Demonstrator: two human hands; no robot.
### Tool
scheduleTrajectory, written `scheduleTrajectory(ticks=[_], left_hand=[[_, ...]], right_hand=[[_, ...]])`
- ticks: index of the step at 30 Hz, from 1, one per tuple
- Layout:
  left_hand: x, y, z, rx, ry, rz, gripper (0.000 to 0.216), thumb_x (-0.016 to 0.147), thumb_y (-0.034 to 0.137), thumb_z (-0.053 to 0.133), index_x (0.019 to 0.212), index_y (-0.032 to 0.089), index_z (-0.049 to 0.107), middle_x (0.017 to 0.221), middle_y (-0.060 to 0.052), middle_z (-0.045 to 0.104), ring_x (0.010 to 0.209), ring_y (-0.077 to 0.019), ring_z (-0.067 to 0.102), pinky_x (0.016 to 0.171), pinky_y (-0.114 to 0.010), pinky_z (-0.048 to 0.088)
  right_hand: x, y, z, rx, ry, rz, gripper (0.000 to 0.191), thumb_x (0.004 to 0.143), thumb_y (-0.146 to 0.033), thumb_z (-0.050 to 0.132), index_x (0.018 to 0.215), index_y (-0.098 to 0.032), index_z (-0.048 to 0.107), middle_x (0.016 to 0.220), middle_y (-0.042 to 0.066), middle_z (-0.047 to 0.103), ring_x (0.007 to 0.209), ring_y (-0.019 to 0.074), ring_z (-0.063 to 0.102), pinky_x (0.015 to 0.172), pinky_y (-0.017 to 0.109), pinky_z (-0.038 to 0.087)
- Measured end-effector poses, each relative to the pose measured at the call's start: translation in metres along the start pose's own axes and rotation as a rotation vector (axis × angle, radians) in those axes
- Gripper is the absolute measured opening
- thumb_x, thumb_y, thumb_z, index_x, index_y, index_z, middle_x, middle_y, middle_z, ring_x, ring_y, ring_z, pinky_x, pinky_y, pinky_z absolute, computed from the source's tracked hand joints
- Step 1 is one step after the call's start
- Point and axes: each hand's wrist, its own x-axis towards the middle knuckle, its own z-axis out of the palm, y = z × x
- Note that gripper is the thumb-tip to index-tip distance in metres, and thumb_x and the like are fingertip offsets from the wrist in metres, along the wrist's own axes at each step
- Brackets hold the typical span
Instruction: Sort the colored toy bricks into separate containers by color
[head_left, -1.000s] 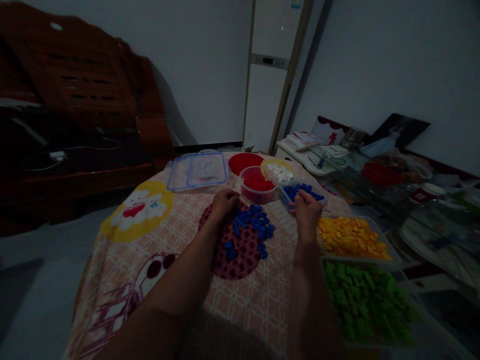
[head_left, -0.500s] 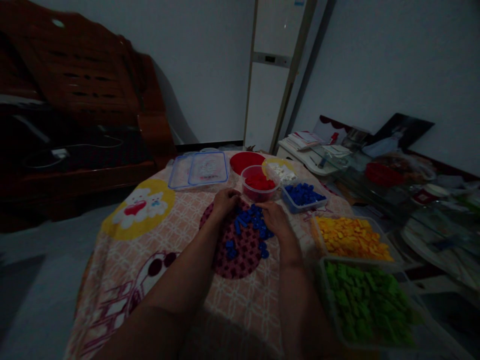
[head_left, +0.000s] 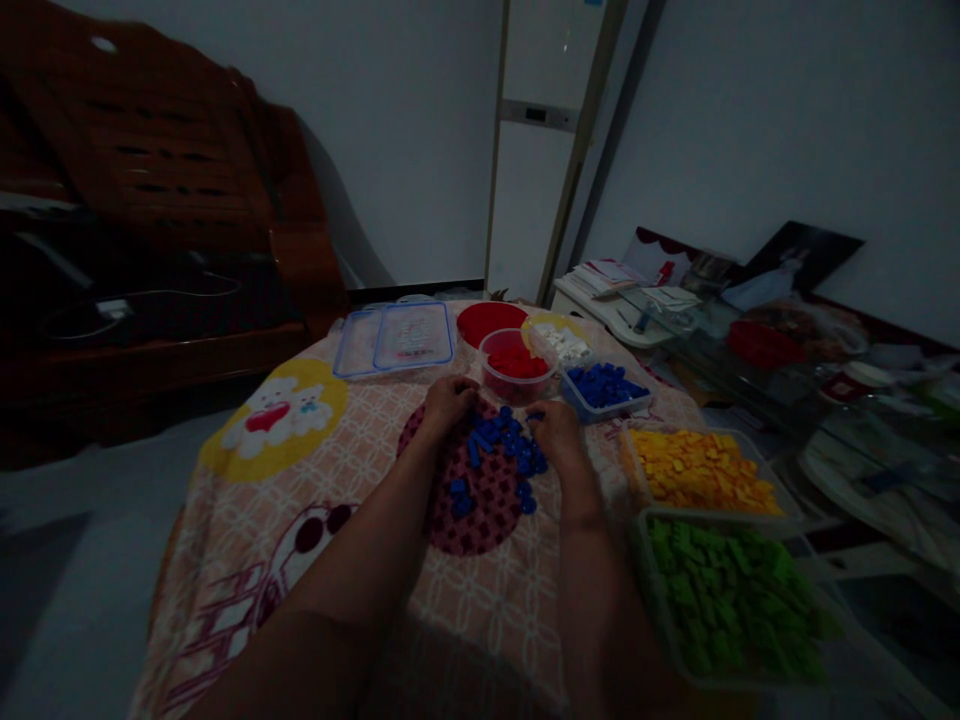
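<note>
Loose blue building blocks (head_left: 512,440) lie scattered over the dark red round patch of the tablecloth (head_left: 469,535). At the upper left edge of this patch is my left hand (head_left: 448,405), its fingers curled together near the tabletop; whatever they hold, if anything, is hidden. My right hand (head_left: 556,432) is at the right side of the pile, thumb and fingers pinched on a small blue block (head_left: 535,415). Just beyond my right hand sits a clear tub of blue blocks (head_left: 604,388). Two blue blocks (head_left: 460,497) lie apart, nearer to me.
A round tub of red blocks (head_left: 517,366) and white blocks (head_left: 564,345) stand at the back. Yellow blocks (head_left: 697,470) and green blocks (head_left: 739,600) fill tubs on the right. Blue-edged clear lids (head_left: 415,335) lie back left. A cluttered glass table (head_left: 697,340) stands beyond.
My right hand has lifted slightly off the pile and shifted a little right, with a blue block at its fingertips. My left hand has barely moved.
</note>
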Motion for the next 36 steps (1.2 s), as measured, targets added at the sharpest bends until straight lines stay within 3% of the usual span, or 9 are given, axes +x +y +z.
scheduleTrajectory(ticks=[5,9,11,14,18,22,28,32,36], left_hand=[[0.000,0.001,0.001,-0.004,0.003,0.004,0.028,0.080,0.020,0.060,0.100,0.018,0.080,0.101,-0.006,0.078,0.093,-0.0209,0.072,0.088,-0.028,0.052],[-0.001,0.001,0.000,-0.011,-0.004,-0.002,0.028,0.081,0.019,0.059,0.101,0.017,0.079,0.100,-0.006,0.078,0.092,-0.0205,0.072,0.086,-0.027,0.052],[-0.001,0.000,0.000,-0.020,-0.004,0.000,0.028,0.081,0.019,0.059,0.102,0.018,0.078,0.100,-0.006,0.078,0.092,-0.0205,0.071,0.084,-0.027,0.052],[-0.001,0.000,0.001,-0.030,-0.004,-0.003,0.027,0.081,0.020,0.060,0.101,0.018,0.079,0.099,-0.005,0.078,0.091,-0.0201,0.071,0.083,-0.027,0.053],[0.000,0.000,0.001,-0.018,-0.001,-0.008,0.028,0.080,0.019,0.060,0.100,0.020,0.079,0.098,-0.004,0.078,0.090,-0.0198,0.072,0.085,-0.027,0.053],[0.000,-0.001,0.002,-0.027,0.004,-0.008,0.028,0.080,0.019,0.060,0.100,0.020,0.079,0.098,-0.004,0.078,0.089,-0.0198,0.072,0.086,-0.028,0.053],[0.000,-0.002,0.002,-0.018,0.002,-0.008,0.027,0.081,0.021,0.060,0.100,0.021,0.079,0.099,-0.004,0.079,0.090,-0.0202,0.071,0.085,-0.028,0.053],[-0.001,0.001,0.000,0.002,-0.002,0.009,0.028,0.081,0.019,0.059,0.100,0.020,0.079,0.101,-0.005,0.078,0.094,-0.0208,0.071,0.087,-0.028,0.053],[-0.001,0.004,-0.001,0.020,-0.010,0.011,0.028,0.081,0.019,0.059,0.100,0.020,0.079,0.102,-0.005,0.078,0.095,-0.0218,0.071,0.089,-0.029,0.053]], right_hand=[[0.004,0.001,-0.013,0.250,0.078,0.132,0.020,0.072,-0.014,0.066,0.087,-0.019,0.078,0.088,0.006,0.077,0.082,0.0207,0.072,0.085,0.034,0.057],[0.006,0.014,-0.022,0.575,0.247,0.281,0.030,0.073,-0.023,0.064,0.099,-0.014,0.075,0.078,0.005,0.074,0.064,0.0185,0.069,0.067,0.034,0.060],[0.007,0.023,-0.026,0.688,0.398,0.303,0.042,0.074,-0.025,0.062,0.112,-0.010,0.071,0.090,0.010,0.075,0.071,0.0199,0.071,0.070,0.034,0.061],[0.008,0.036,-0.033,0.676,0.613,0.268,0.055,0.074,-0.023,0.060,0.126,-0.006,0.064,0.118,0.019,0.070,0.099,0.0248,0.071,0.088,0.038,0.058],[0.008,0.041,-0.042,0.531,0.688,0.218,0.050,0.075,-0.023,0.057,0.121,-0.005,0.067,0.123,0.021,0.067,0.111,0.0283,0.066,0.098,0.043,0.053],[0.006,0.031,-0.045,0.448,0.570,0.197,0.037,0.077,-0.028,0.057,0.104,-0.010,0.074,0.102,0.015,0.074,0.090,0.0254,0.071,0.088,0.040,0.057],[-0.001,0.015,-0.034,0.390,0.109,0.204,0.028,0.083,-0.030,0.053,0.091,-0.015,0.075,0.068,0.003,0.071,0.057,0.0159,0.065,0.055,0.024,0.051],[-0.004,0.008,-0.023,0.087,-0.107,0.114,0.018,0.081,-0.020,0.057,0.074,-0.017,0.074,0.066,0.004,0.071,0.062,0.0157,0.064,0.063,0.024,0.048],[-0.004,0.004,-0.011,-0.132,-0.172,0.053,0.009,0.077,-0.021,0.067,0.081,-0.017,0.075,0.086,0.007,0.076,0.078,0.0164,0.067,0.073,0.024,0.046]])
